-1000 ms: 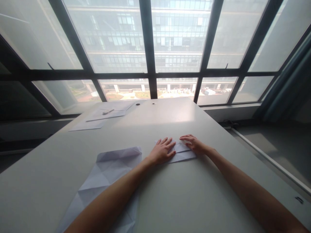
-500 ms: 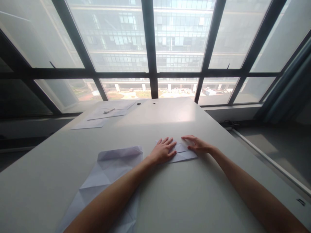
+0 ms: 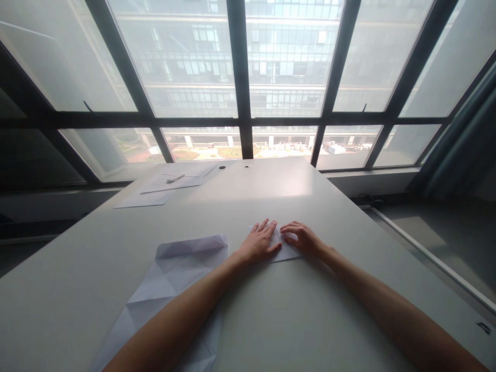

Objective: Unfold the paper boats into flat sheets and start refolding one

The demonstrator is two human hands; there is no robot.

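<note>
Brought R hand inward over folded paper vs. half a sec ago, half-curled, can't tell if gripping, while keeping L hand spread wide on it, prob. to stop it sliding on table, R of creased sheet.

Below the centre, the paper is white; the sheet at lower left is bluish white. The table is pale grey, the curtain at right blue-grey.

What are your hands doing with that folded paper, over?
Left hand spread flat on folded white paper. Right hand bent over its right part. Large creased white paper sheet lying to the left, apart from it.
</note>
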